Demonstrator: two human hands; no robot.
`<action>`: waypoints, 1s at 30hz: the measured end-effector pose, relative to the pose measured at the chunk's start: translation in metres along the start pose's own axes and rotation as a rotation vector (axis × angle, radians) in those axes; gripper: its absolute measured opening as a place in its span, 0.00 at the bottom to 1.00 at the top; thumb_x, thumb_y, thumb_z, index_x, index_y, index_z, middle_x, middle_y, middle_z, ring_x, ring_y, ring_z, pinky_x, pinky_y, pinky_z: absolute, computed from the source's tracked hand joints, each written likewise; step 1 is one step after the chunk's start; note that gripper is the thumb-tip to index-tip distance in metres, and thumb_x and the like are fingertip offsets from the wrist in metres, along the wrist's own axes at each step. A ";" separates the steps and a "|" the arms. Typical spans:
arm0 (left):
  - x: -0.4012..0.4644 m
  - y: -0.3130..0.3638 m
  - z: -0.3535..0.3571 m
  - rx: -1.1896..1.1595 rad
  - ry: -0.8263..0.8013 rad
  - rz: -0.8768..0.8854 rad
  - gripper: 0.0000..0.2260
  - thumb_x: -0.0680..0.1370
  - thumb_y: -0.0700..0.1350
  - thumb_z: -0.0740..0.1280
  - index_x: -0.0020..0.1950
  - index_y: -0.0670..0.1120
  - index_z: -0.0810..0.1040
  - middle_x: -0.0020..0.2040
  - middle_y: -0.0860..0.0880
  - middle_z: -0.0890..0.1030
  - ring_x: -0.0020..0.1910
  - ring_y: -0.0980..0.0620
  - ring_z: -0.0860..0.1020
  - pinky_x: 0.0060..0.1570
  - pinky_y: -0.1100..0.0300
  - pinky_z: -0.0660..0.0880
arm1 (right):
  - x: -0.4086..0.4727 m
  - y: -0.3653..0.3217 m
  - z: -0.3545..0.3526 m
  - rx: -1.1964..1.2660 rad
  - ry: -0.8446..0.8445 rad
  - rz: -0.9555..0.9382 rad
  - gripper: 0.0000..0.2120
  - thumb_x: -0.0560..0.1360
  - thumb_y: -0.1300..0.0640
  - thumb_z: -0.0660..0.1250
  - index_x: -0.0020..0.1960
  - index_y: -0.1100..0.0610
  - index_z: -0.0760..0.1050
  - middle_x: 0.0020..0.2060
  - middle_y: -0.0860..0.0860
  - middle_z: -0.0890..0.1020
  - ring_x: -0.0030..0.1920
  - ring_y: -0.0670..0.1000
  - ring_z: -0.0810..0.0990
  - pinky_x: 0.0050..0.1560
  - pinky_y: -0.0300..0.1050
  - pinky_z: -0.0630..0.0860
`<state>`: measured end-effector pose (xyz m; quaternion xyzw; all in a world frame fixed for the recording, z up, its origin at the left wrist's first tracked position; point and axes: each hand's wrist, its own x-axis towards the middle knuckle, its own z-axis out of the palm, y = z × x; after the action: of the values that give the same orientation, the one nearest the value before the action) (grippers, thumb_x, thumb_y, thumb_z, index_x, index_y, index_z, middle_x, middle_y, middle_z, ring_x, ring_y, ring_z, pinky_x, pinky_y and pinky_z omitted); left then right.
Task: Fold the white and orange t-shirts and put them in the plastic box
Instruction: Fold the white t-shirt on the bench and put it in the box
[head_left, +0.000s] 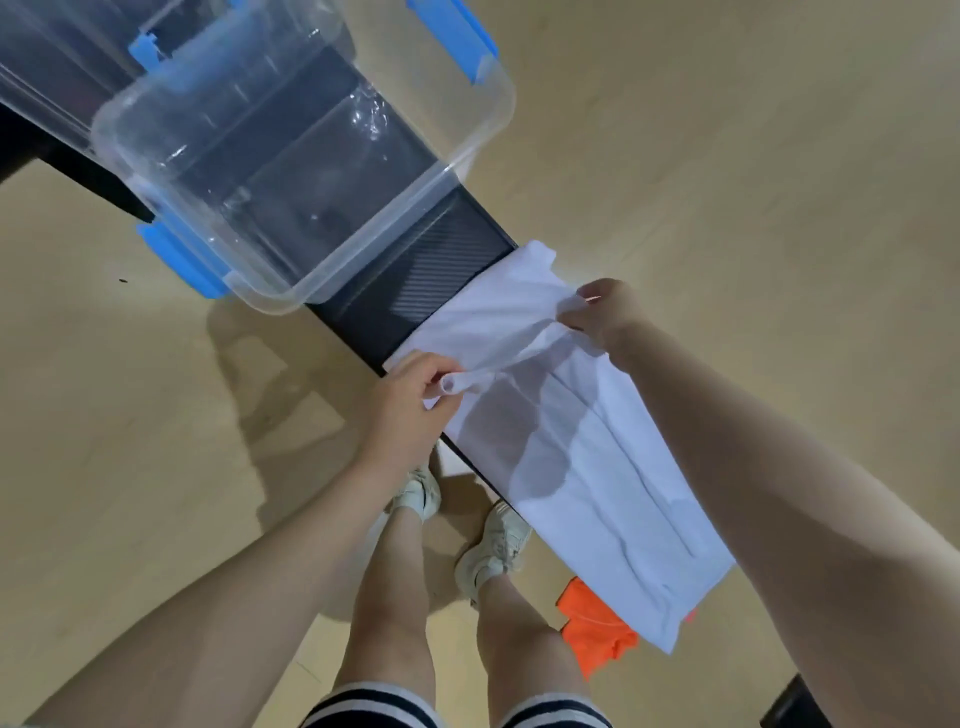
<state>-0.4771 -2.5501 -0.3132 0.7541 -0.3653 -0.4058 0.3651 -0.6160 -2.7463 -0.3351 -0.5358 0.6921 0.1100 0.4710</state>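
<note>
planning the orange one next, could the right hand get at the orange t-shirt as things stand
Probably not yet: the right hand is pinching the white t-shirt, which lies over most of the orange t-shirt. Only an orange corner shows, near the person's legs.

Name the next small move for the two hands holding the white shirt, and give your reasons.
Probably carry the lifted end toward the person, folding the white t-shirt in half. The left hand and right hand each pinch that end, the rest lies flat in a strip, and the plastic box holds no shirt.
</note>
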 end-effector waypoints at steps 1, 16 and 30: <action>-0.008 -0.006 0.014 0.066 -0.037 0.046 0.03 0.72 0.38 0.66 0.43 0.42 0.78 0.38 0.57 0.72 0.39 0.59 0.71 0.39 0.72 0.67 | -0.003 0.015 -0.001 0.003 -0.003 0.024 0.06 0.69 0.62 0.66 0.46 0.57 0.76 0.36 0.53 0.73 0.34 0.53 0.70 0.26 0.34 0.65; -0.086 -0.050 0.137 0.465 -0.357 0.138 0.19 0.67 0.53 0.64 0.54 0.46 0.75 0.53 0.46 0.75 0.56 0.51 0.65 0.57 0.50 0.70 | -0.002 0.149 -0.018 0.018 0.083 -0.027 0.05 0.64 0.56 0.63 0.31 0.53 0.68 0.29 0.51 0.72 0.34 0.54 0.73 0.35 0.50 0.74; -0.077 -0.023 0.132 0.798 -0.130 0.129 0.15 0.74 0.49 0.60 0.54 0.42 0.78 0.51 0.44 0.78 0.49 0.42 0.79 0.41 0.55 0.74 | -0.016 0.149 0.007 -0.475 0.495 -0.769 0.24 0.75 0.51 0.56 0.66 0.65 0.68 0.67 0.66 0.69 0.65 0.66 0.69 0.65 0.53 0.60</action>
<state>-0.6185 -2.5078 -0.3596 0.7849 -0.5628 -0.2553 0.0448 -0.7383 -2.6715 -0.3786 -0.8538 0.4916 -0.0471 0.1646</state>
